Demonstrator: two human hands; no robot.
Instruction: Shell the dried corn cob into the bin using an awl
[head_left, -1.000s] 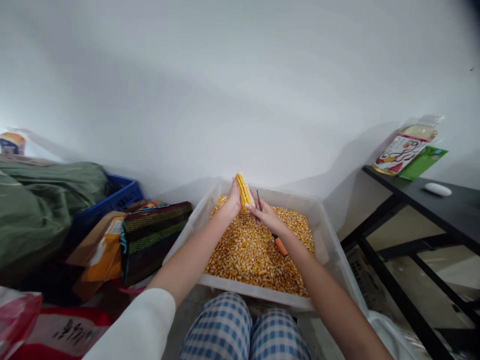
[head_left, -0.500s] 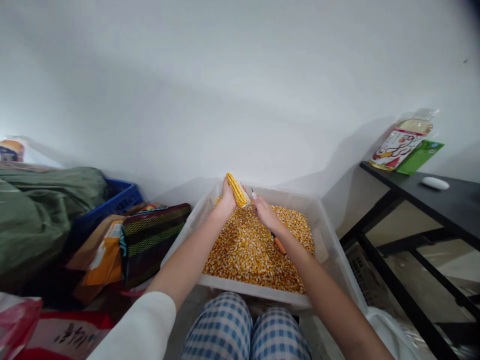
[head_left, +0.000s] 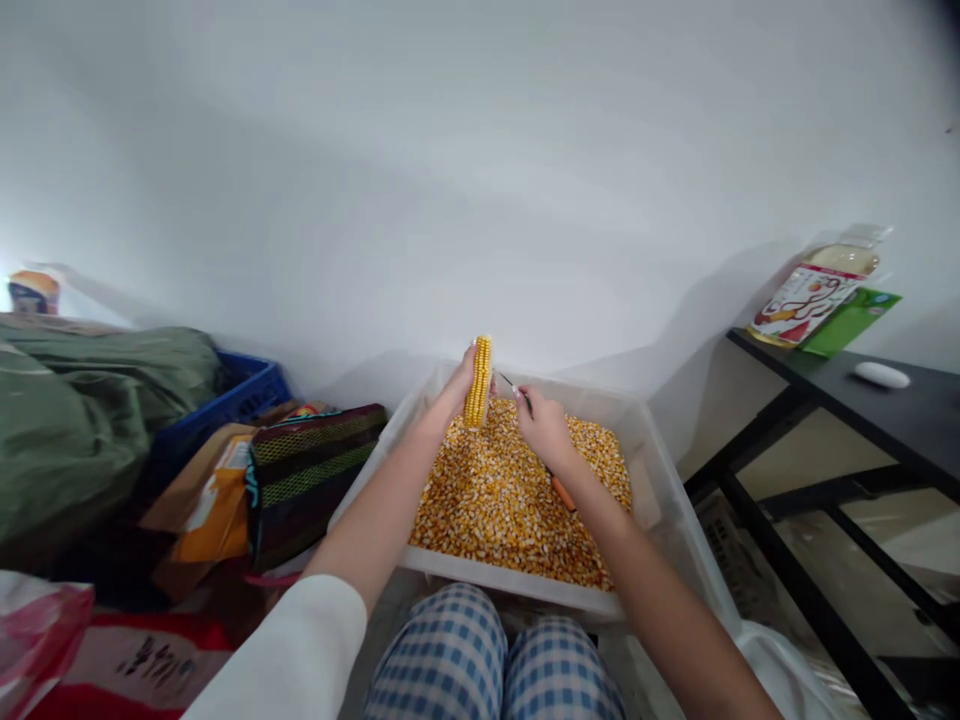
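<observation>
In my left hand [head_left: 463, 382] I hold a corn cob [head_left: 478, 385] nearly upright, its yellow kernels facing me. My fingers close round its left side and back. My right hand [head_left: 541, 428] is shut on a thin metal-tipped tool [head_left: 507, 382], perhaps a screwdriver, mostly hidden in the fist. Its tip points up and left, just right of the cob. Below both hands, loose corn kernels [head_left: 495, 500] are heaped in a translucent plastic bin [head_left: 517, 580]. An orange-handled item [head_left: 562, 493] shows under my right wrist, seemingly on the kernels.
A white wall [head_left: 480, 180] rises behind the bin. To the left are a blue crate [head_left: 255, 385] under green cloth [head_left: 90, 400], and a striped mesh bag [head_left: 322, 470]. At right stands a black shelf [head_left: 825, 380] bearing a bottle [head_left: 814, 295], a green packet [head_left: 851, 320] and a white oval object [head_left: 883, 375].
The cob has turned from a leftward tilt to nearly upright and moved slightly right with my left hand. My right hand has shifted a little right, showing more of the tool's tip.
</observation>
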